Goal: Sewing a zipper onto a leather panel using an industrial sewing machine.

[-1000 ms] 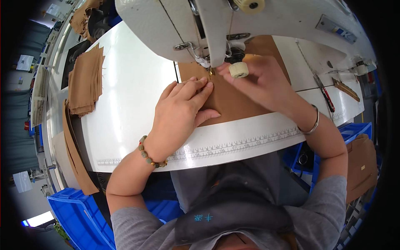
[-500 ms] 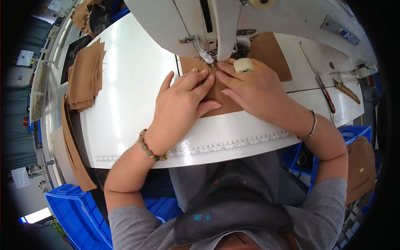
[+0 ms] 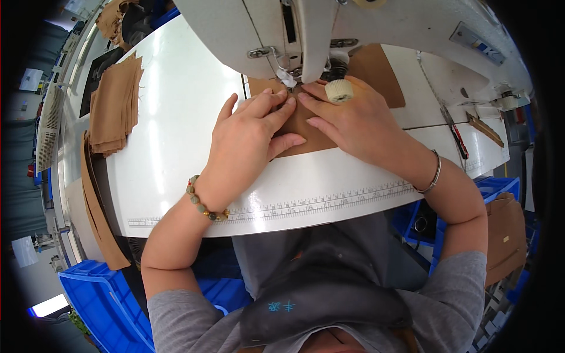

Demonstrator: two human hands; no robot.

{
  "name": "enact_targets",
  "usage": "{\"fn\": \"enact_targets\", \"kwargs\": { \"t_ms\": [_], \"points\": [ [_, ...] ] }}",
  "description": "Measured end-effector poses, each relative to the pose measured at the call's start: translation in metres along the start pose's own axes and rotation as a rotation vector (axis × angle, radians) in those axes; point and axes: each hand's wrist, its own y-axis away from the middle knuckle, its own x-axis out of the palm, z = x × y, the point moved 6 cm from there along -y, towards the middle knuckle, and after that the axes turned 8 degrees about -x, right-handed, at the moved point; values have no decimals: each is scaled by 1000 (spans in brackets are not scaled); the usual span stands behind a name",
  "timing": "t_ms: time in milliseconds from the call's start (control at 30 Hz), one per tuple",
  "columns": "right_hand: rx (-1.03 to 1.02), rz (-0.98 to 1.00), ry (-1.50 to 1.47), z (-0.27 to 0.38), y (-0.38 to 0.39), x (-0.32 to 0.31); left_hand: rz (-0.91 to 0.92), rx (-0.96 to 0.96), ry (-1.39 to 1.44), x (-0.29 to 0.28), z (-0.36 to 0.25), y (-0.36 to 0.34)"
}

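Lying to the far left, a fabric stack (image 3: 115, 103) is seen on the table (image 3: 176, 153). A brown piece (image 3: 306, 132) is pressed flat under the left hand (image 3: 247, 141) and right hand (image 3: 353, 120), fingers spread and meeting at the needle (image 3: 292, 82) of the sewing machine (image 3: 353, 29).

You wear a grey short-sleeved shirt (image 3: 465, 294) and a dark apron (image 3: 318, 294) with a small blue mark at the lower middle of the frame. Your left wrist carries a bead bracelet (image 3: 203, 206), your right wrist a thin metal bangle (image 3: 432, 176). A pale ribbed thimble (image 3: 339, 90) caps one right finger at the upper middle.
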Motion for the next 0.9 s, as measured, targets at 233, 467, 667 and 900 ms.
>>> {"fn": "enact_targets", "kwargs": {
  "t_ms": [233, 467, 667, 900],
  "points": [
    [16, 17, -17, -1, 0, 1, 16, -20, 21, 1, 1, -1],
    [7, 18, 7, -3, 1, 2, 47, -48, 33, 2, 2, -2],
    [13, 11, -28, -4, -1, 2, 47, -34, -2, 3, 4, -4],
    [21, 29, -47, -4, 0, 5, 41, -42, 10, 3, 4, -4]
  ]
}}
